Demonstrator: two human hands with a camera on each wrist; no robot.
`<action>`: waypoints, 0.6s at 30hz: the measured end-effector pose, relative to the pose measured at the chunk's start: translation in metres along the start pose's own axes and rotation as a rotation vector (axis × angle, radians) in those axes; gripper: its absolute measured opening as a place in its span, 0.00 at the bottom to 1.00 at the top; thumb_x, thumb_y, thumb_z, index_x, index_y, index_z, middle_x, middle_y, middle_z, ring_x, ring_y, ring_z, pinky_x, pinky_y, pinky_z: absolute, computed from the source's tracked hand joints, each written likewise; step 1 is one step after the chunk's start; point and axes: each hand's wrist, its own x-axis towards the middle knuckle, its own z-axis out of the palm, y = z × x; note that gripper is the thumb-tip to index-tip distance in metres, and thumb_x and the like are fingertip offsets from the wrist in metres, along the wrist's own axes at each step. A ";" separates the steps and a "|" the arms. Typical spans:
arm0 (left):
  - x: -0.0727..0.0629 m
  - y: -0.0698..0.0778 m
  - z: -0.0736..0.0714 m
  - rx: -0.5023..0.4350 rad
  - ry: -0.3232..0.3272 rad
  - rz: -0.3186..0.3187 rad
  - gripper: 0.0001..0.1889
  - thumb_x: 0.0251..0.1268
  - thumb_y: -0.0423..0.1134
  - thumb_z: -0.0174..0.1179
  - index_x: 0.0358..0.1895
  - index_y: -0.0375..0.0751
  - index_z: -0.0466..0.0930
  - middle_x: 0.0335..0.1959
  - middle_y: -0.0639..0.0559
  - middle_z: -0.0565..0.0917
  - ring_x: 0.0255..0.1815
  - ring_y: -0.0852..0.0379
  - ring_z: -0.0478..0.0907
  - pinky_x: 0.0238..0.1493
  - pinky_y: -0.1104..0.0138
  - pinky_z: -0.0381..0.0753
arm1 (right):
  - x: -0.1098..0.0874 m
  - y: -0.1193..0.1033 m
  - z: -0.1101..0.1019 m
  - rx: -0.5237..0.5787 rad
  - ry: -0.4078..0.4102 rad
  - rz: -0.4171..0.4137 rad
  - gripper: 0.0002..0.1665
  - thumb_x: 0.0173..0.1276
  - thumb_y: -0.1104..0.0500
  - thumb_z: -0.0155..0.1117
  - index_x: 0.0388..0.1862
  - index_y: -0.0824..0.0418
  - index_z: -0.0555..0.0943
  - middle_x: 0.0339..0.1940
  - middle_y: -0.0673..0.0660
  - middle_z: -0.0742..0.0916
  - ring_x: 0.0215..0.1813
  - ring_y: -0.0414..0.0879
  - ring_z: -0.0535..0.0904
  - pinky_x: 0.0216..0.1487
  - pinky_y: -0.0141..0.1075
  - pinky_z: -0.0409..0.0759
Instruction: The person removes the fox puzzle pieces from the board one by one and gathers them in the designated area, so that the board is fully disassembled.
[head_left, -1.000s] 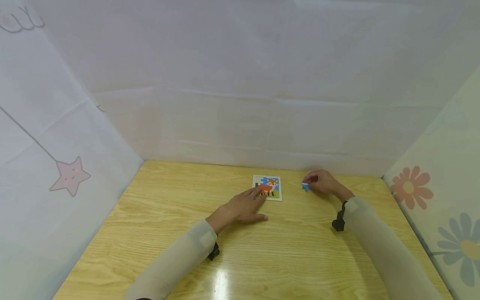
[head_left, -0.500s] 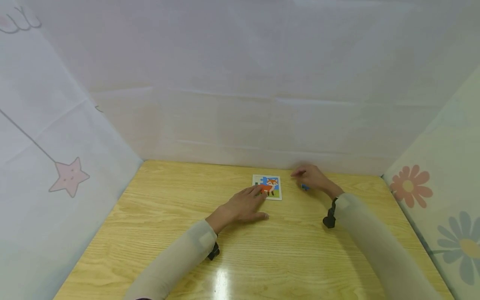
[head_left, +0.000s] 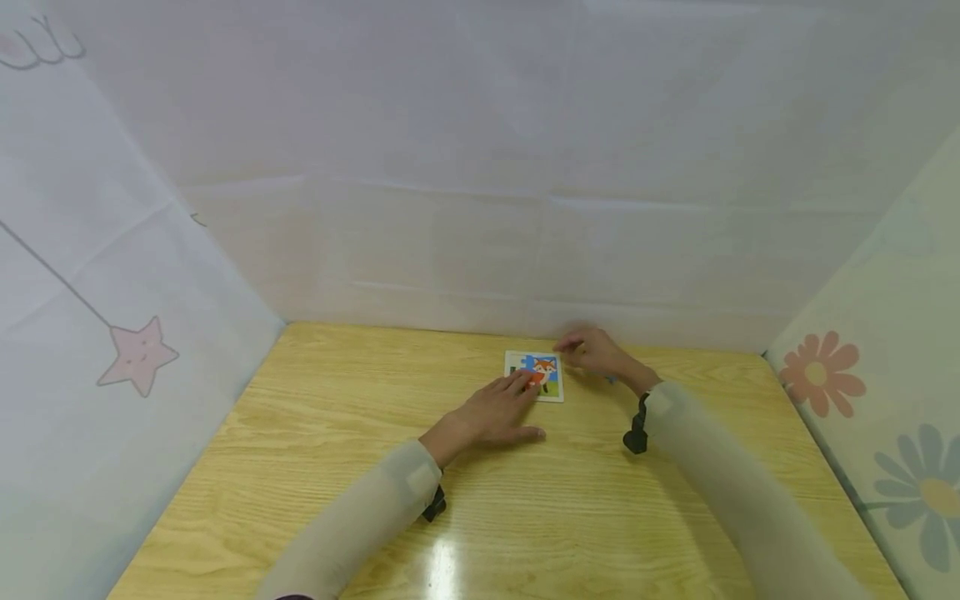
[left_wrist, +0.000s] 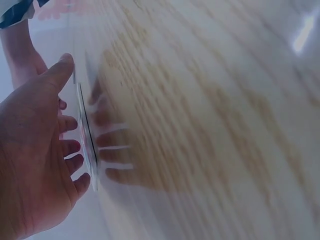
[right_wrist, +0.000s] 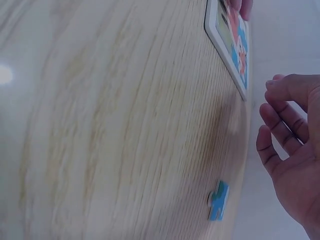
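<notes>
A small fox jigsaw puzzle (head_left: pixel 551 386) in a white frame lies near the back of the table; its upper left part shows the pale base. My left hand (head_left: pixel 498 410) rests its spread fingertips on the puzzle's lower left, covering part of the picture. Over the puzzle's upper right corner hovers my right hand (head_left: pixel 596 352), thumb and index tips together, other fingers loosely bent. In the right wrist view no piece shows at those tips of the right hand (right_wrist: pixel 295 125), and I cannot tell whether they pinch one. A loose blue-green puzzle piece (right_wrist: pixel 218 201) lies on the table.
The wooden table (head_left: pixel 390 367) meets a white cloth backdrop (head_left: pixel 450 267) just behind the puzzle. Side cloths with a pink star (head_left: pixel 138 354) and flowers (head_left: pixel 823 375) flank it. Both wrists carry black cameras (head_left: pixel 636 437).
My right hand has moved left, from the loose piece at the right to the puzzle's upper right corner. The left hand has shifted slightly to the right on the puzzle.
</notes>
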 end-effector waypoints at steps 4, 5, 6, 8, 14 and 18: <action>0.001 0.000 0.003 0.009 -0.008 0.001 0.49 0.78 0.75 0.42 0.87 0.42 0.52 0.88 0.41 0.51 0.88 0.44 0.47 0.85 0.51 0.54 | 0.007 -0.002 0.006 -0.007 -0.008 -0.034 0.17 0.67 0.76 0.67 0.54 0.74 0.87 0.50 0.68 0.90 0.54 0.62 0.85 0.59 0.58 0.83; 0.001 0.000 0.003 0.009 -0.012 0.002 0.49 0.78 0.75 0.41 0.87 0.42 0.52 0.88 0.41 0.51 0.88 0.44 0.47 0.85 0.51 0.54 | 0.008 -0.003 0.007 -0.006 -0.012 -0.036 0.17 0.67 0.76 0.67 0.54 0.74 0.87 0.50 0.68 0.90 0.54 0.62 0.85 0.59 0.58 0.83; 0.001 0.000 0.003 0.009 -0.015 0.003 0.49 0.78 0.74 0.41 0.87 0.42 0.52 0.88 0.41 0.50 0.88 0.44 0.46 0.85 0.51 0.54 | 0.009 -0.004 0.008 -0.005 -0.017 -0.037 0.17 0.66 0.76 0.68 0.54 0.74 0.87 0.50 0.67 0.90 0.54 0.62 0.85 0.60 0.58 0.83; 0.001 0.001 0.004 0.007 -0.021 0.005 0.49 0.79 0.74 0.41 0.87 0.41 0.51 0.88 0.40 0.50 0.89 0.44 0.46 0.85 0.51 0.54 | 0.011 -0.006 0.011 0.001 -0.033 -0.038 0.17 0.66 0.76 0.69 0.55 0.74 0.87 0.50 0.68 0.90 0.54 0.62 0.85 0.59 0.59 0.83; 0.001 0.001 0.004 -0.002 -0.028 0.005 0.48 0.78 0.73 0.44 0.87 0.41 0.52 0.88 0.40 0.50 0.89 0.43 0.46 0.85 0.52 0.55 | 0.018 -0.012 0.016 -0.055 -0.091 -0.086 0.18 0.67 0.73 0.71 0.56 0.73 0.87 0.52 0.68 0.90 0.54 0.63 0.85 0.58 0.58 0.84; 0.002 0.001 0.003 0.001 -0.041 0.008 0.49 0.78 0.74 0.43 0.87 0.41 0.52 0.88 0.40 0.49 0.89 0.43 0.45 0.85 0.52 0.54 | 0.022 -0.014 0.020 -0.079 -0.103 -0.121 0.17 0.69 0.71 0.72 0.55 0.73 0.87 0.51 0.68 0.90 0.54 0.63 0.85 0.58 0.57 0.84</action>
